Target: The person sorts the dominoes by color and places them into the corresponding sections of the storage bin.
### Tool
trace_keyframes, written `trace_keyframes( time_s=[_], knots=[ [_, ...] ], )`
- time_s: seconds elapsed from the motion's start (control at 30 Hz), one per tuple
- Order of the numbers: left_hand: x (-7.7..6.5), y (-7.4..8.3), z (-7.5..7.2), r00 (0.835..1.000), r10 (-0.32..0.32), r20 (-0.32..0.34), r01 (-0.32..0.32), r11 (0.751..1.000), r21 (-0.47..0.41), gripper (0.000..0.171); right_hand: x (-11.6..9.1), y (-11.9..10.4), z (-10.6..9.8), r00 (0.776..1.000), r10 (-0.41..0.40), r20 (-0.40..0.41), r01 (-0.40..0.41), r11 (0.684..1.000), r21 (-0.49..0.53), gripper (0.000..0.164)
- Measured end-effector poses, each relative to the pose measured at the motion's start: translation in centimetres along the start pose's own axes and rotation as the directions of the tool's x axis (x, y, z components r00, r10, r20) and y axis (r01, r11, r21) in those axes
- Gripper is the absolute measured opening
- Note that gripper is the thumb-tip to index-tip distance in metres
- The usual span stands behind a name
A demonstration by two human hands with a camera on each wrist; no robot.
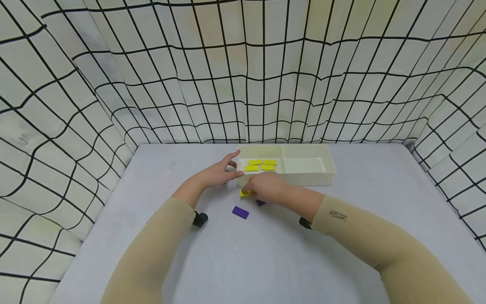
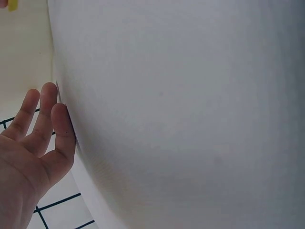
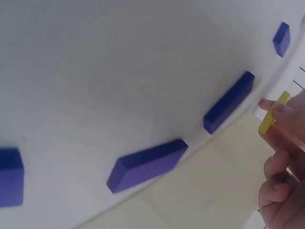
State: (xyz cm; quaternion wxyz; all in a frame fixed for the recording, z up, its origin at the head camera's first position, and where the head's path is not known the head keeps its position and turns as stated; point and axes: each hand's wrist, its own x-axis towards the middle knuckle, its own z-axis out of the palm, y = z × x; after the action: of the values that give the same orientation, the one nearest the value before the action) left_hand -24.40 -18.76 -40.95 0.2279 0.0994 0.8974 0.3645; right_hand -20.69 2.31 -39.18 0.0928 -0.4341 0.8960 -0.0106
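Note:
My left hand (image 1: 216,173) is at the left end of the white two-compartment box (image 1: 296,179), thumb at its front corner. In the left wrist view its fingers (image 2: 62,125) are extended beside the box's outer wall (image 2: 24,52). Close in front of the box, my right hand (image 1: 267,188) pinches a small flat yellow block (image 3: 275,113) between thumb and fingers. Several yellow blocks (image 1: 268,167) lie flat in the box's left compartment. On the table near the right hand is a purple block (image 1: 241,212); another purple block (image 1: 260,203) is mostly hidden under that hand.
Several purple blocks (image 3: 147,164) stand out on the white table in the right wrist view. A bare floor shows in the box's right compartment (image 1: 307,164). Black grid netting (image 1: 262,80) over pale sheeting rises behind the table (image 1: 235,266) and along both sides.

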Motion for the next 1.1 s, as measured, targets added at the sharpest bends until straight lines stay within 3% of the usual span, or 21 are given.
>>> trace_keyframes(
  time_s=[0.33, 0.7, 1.1],
  knots=[
    [0.0, 0.1, 0.0, 1.0, -0.005, -0.011, 0.005, 1.0, -0.002, 0.088, -2.4, 0.3, -2.3, 0.999, 0.052, -0.011, -0.052, 0.998, 0.02, 0.032],
    [0.2, 0.0, 0.1, 1.0, 0.001, 0.004, -0.001, 1.0, -0.011, 0.086, -4.9, 2.6, -4.0, 0.991, 0.106, -0.077, -0.104, 0.994, 0.031, 0.032],
    [0.1, 0.0, 0.0, 1.0, 0.009, 0.003, -0.009, 1.0, -0.012, 0.086, -5.0, 4.9, -5.2, 0.985, 0.123, -0.121, -0.113, 0.99, 0.083, 0.031]
  ],
)
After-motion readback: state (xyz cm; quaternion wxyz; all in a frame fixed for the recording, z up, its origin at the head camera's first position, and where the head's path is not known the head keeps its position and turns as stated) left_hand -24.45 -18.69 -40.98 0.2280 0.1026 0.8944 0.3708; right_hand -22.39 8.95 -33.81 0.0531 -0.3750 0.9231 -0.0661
